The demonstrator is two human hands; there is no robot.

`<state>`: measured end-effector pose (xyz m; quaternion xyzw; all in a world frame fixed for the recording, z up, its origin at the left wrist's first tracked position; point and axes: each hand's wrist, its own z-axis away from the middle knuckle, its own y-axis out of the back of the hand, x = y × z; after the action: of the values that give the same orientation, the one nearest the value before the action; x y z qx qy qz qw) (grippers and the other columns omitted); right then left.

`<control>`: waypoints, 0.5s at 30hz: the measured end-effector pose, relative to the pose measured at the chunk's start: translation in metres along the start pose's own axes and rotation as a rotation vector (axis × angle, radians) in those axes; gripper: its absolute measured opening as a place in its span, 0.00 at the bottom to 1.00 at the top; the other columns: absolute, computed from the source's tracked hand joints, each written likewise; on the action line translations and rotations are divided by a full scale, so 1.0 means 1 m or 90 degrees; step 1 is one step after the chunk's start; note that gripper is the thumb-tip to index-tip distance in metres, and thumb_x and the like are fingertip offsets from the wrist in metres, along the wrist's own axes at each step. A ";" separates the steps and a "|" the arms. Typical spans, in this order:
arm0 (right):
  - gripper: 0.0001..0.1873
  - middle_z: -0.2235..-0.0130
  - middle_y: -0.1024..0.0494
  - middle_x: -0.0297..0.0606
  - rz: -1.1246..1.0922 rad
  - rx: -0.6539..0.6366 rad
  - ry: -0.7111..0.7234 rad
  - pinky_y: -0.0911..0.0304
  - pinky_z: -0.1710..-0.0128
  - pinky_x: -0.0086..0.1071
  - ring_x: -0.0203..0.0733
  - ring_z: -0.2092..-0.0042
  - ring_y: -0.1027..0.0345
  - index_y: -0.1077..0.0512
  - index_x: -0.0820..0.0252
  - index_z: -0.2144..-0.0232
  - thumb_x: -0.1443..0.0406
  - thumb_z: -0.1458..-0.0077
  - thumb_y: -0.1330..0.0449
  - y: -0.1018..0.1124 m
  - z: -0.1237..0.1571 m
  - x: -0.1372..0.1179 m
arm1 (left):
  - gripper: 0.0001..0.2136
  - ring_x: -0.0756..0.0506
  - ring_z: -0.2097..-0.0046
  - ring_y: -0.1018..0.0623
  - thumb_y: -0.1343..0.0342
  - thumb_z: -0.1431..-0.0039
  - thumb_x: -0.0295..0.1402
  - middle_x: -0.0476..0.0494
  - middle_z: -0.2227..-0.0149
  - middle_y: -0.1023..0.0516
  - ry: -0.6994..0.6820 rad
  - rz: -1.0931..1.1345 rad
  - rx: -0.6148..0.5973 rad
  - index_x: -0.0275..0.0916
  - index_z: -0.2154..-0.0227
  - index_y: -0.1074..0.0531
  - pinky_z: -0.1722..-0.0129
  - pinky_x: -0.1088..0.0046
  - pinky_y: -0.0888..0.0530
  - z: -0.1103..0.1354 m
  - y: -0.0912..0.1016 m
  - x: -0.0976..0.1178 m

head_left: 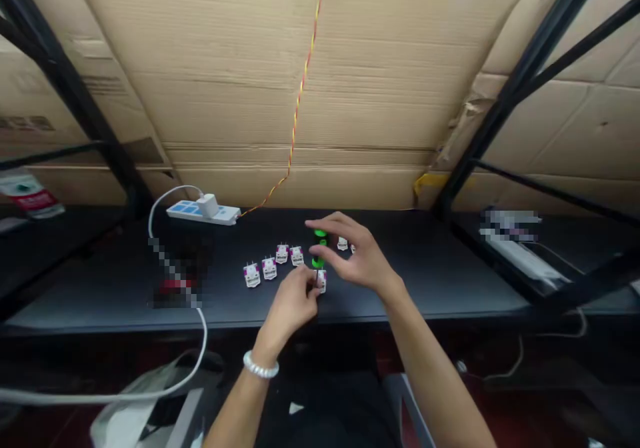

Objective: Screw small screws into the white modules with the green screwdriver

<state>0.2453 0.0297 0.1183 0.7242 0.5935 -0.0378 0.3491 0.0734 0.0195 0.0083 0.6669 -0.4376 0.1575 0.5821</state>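
Left hand: fingers pinched on white module. Right hand: fingers spread above green part. Four modules nearby on counter.

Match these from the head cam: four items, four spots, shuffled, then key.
Items:
1. bead bracelet
2. white plug adapter
3. green piece
4. red-and-yellow twisted wire

Spots:
A. between the left hand and the right hand
B. plugged into the power strip
C. on the left wrist
D. running along the cardboard wall

Pairs: 1-C, 2-B, 3-A, 4-D
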 end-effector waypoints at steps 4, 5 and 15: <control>0.19 0.55 0.21 0.40 0.019 0.000 0.002 0.29 0.61 0.33 0.39 0.59 0.27 0.22 0.54 0.43 0.64 0.35 0.33 0.000 0.001 0.000 | 0.10 0.44 0.59 0.23 0.42 0.42 0.16 0.46 0.63 0.24 -0.008 -0.012 0.003 0.39 0.69 0.26 0.58 0.68 0.28 0.000 -0.001 0.001; 0.19 0.54 0.20 0.40 0.014 -0.007 0.006 0.28 0.60 0.34 0.40 0.58 0.26 0.23 0.54 0.42 0.65 0.34 0.35 0.001 0.001 -0.001 | 0.10 0.44 0.59 0.23 0.42 0.42 0.16 0.46 0.63 0.24 -0.012 -0.014 0.004 0.39 0.69 0.26 0.58 0.68 0.28 0.001 -0.001 0.001; 0.21 0.48 0.16 0.41 -0.017 -0.030 -0.030 0.27 0.51 0.38 0.42 0.53 0.22 0.27 0.53 0.39 0.67 0.31 0.42 0.006 0.006 0.001 | 0.11 0.42 0.52 0.21 0.43 0.42 0.16 0.44 0.54 0.22 -0.040 0.019 0.013 0.40 0.69 0.25 0.49 0.65 0.24 0.002 0.000 0.004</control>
<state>0.2526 0.0267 0.1161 0.7067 0.5954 -0.0458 0.3795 0.0747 0.0164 0.0105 0.6711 -0.4636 0.1496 0.5588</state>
